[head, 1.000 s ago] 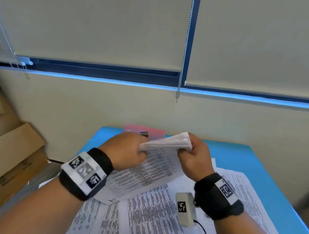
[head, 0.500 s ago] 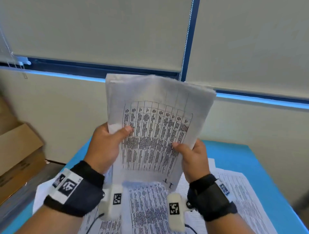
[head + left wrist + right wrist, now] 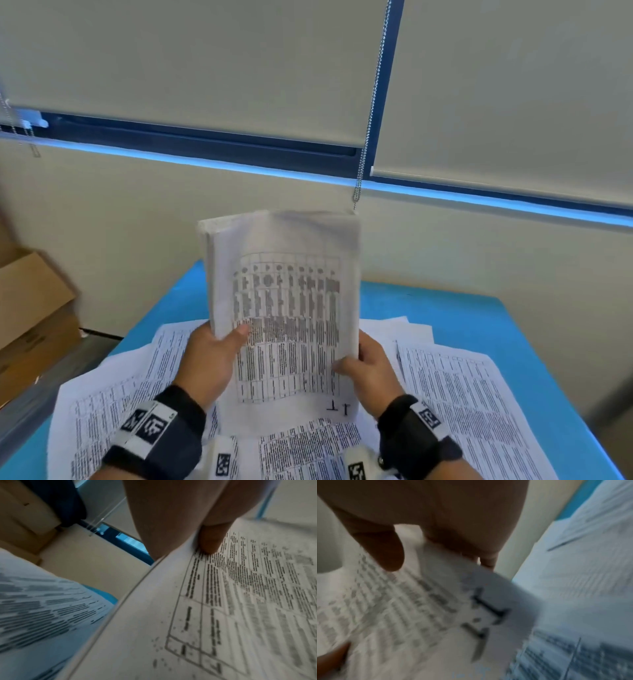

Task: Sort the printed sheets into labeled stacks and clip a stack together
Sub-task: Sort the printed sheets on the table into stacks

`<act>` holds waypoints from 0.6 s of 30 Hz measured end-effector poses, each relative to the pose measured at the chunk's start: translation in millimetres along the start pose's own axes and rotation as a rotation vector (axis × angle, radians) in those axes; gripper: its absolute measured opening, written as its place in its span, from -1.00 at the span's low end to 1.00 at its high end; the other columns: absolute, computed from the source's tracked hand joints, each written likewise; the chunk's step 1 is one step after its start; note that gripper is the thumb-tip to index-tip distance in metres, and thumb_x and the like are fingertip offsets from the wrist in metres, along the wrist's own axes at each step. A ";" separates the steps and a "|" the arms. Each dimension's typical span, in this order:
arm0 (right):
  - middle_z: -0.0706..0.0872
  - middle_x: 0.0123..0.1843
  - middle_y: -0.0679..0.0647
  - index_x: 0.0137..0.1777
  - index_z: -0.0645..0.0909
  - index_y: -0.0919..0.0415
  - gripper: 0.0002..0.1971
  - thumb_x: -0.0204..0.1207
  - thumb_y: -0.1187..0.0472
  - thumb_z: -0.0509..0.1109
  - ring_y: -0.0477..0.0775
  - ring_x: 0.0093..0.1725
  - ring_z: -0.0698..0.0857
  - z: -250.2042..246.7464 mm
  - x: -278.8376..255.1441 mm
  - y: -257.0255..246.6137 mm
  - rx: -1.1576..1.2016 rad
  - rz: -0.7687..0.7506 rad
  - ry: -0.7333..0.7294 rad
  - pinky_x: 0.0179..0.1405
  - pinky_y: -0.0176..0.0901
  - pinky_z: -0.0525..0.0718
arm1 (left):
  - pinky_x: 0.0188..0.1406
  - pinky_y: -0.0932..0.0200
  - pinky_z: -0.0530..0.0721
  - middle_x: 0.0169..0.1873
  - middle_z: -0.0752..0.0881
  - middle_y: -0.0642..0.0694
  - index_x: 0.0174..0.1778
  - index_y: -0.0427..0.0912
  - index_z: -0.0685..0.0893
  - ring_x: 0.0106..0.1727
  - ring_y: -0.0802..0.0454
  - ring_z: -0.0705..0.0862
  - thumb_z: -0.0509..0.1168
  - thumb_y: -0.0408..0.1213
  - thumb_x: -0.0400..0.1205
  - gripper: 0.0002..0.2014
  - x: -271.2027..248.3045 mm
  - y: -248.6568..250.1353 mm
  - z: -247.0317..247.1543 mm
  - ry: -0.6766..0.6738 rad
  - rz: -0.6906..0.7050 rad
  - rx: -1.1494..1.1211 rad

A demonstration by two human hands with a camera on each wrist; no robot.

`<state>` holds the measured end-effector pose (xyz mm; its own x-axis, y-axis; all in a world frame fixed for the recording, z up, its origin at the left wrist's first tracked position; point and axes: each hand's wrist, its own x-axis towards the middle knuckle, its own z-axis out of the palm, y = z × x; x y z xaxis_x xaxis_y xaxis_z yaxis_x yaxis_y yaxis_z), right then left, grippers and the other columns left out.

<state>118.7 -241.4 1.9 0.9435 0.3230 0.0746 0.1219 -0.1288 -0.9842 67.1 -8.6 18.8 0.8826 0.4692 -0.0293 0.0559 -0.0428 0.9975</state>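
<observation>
Paper stack [image 3: 284,274] upright; both hands' grip at its sides.

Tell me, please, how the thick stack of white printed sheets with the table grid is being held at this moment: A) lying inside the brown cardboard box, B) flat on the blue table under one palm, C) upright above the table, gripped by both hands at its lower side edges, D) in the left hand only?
C: the thick stack of white printed sheets stands upright above the blue table, with the left hand and right hand gripping its lower side edges.
</observation>
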 end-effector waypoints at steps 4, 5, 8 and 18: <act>0.69 -0.07 0.11 -0.11 0.57 0.17 -0.75 0.20 0.39 0.32 0.07 -0.16 0.64 -51.1 15.4 13.5 -0.181 0.081 0.056 -0.26 -0.24 0.64 | 0.29 -0.25 0.58 -0.02 0.77 -0.25 0.04 -0.19 0.72 0.16 -0.30 0.70 0.35 -0.36 0.64 -0.90 17.8 -18.4 -25.6 0.076 -0.129 -0.260; 0.68 -0.05 0.08 -0.11 0.56 0.10 -0.76 0.30 0.44 0.31 0.03 -0.20 0.62 -70.6 20.7 22.9 -0.293 0.130 0.098 -0.27 -0.22 0.63 | 0.30 -0.26 0.57 0.03 0.77 -0.26 0.12 -0.22 0.71 0.20 -0.32 0.70 0.34 -0.39 0.64 -0.83 20.8 -27.2 -33.2 0.068 -0.178 -0.341; 0.67 0.14 0.12 -0.05 0.52 -0.01 -0.72 0.44 0.42 0.30 0.07 -0.09 0.63 -126.8 34.9 52.4 -0.696 0.287 0.163 -0.04 -0.13 0.63 | 0.30 -0.27 0.57 0.13 0.79 -0.22 0.31 -0.20 0.67 0.20 -0.28 0.71 0.29 -0.44 0.64 -0.69 22.9 -54.3 -51.7 0.086 -0.300 -0.464; 0.49 0.52 0.00 0.60 0.20 -0.12 -0.20 0.30 0.10 0.33 0.16 0.41 0.56 -173.5 58.3 65.9 -1.210 0.546 -0.086 0.42 0.10 0.51 | 0.40 -0.29 0.47 0.06 0.62 -0.26 0.25 -0.33 0.49 0.21 -0.24 0.55 0.18 -0.33 0.70 -0.76 12.0 -92.6 -54.5 0.181 -0.449 -0.421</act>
<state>235.3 -393.7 -30.7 0.9417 0.0163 -0.3361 -0.0253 -0.9926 -0.1190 47.1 49.1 -70.5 0.7210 0.5038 -0.4758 0.1811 0.5257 0.8312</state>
